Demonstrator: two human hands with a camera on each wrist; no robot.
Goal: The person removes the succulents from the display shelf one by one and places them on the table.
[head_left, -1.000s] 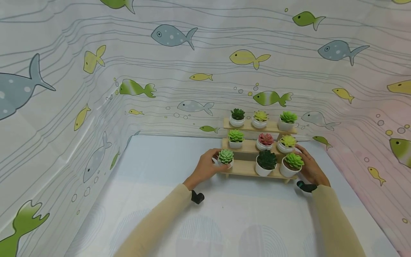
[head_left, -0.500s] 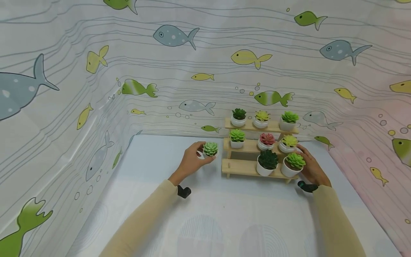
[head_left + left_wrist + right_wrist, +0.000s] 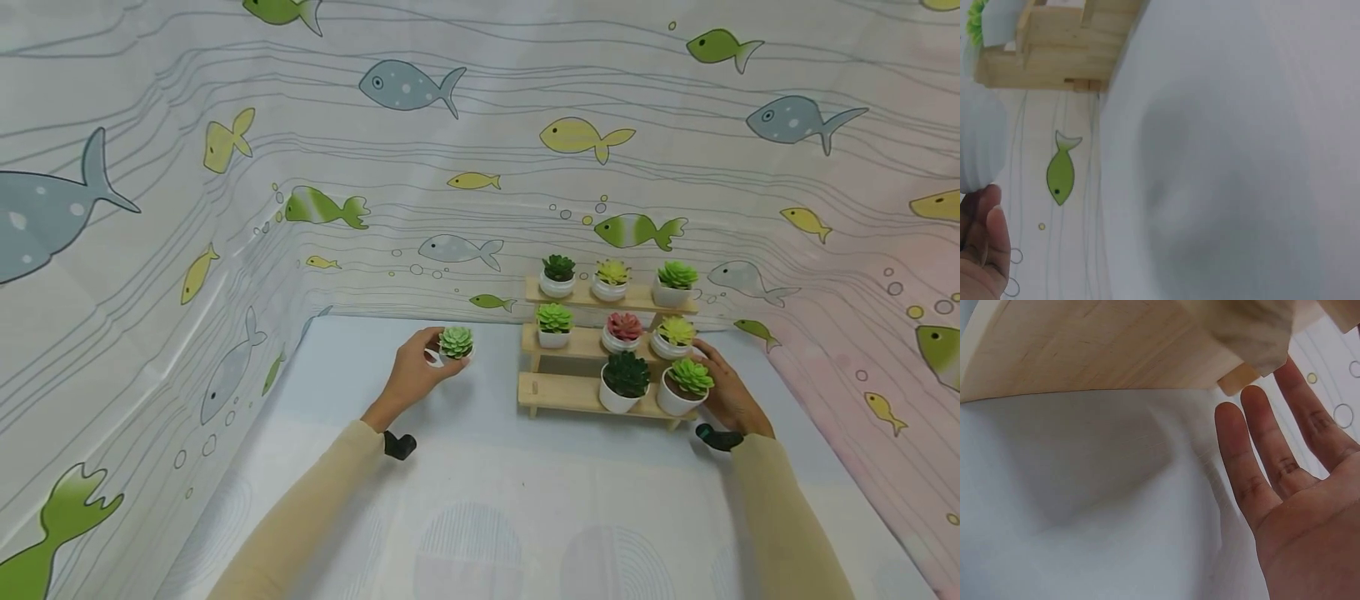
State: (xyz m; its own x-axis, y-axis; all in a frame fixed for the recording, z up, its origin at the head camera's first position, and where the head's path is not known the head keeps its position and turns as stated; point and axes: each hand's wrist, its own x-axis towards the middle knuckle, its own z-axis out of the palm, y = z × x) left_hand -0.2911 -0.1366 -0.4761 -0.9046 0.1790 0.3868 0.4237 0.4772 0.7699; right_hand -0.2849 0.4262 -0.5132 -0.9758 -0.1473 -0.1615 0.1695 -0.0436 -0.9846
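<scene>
In the head view my left hand (image 3: 415, 367) grips the white pot of a pale green succulent (image 3: 456, 342), left of a three-tier wooden stand (image 3: 566, 387). The left wrist view shows the ribbed pot (image 3: 982, 139) held above the surface by my left hand (image 3: 982, 247). My right hand (image 3: 727, 395) lies along the stand's right end, beside a bright green potted plant (image 3: 689, 379). Up close, the fingers of my right hand (image 3: 1300, 469) are extended beside the wood (image 3: 1097, 347); whether they touch it is unclear.
Succulents in white pots stand on all three tiers, among them a dark green one (image 3: 626, 374), a red one (image 3: 624, 327) and a yellow-green one (image 3: 612, 273). Fish-printed cloth walls (image 3: 420, 183) rise behind and at both sides of the pale table (image 3: 480, 467).
My left hand has lifted the pale green succulent off the bottom tier's left end and carried it left, away from the stand. My right hand has stayed at the stand's right end.
</scene>
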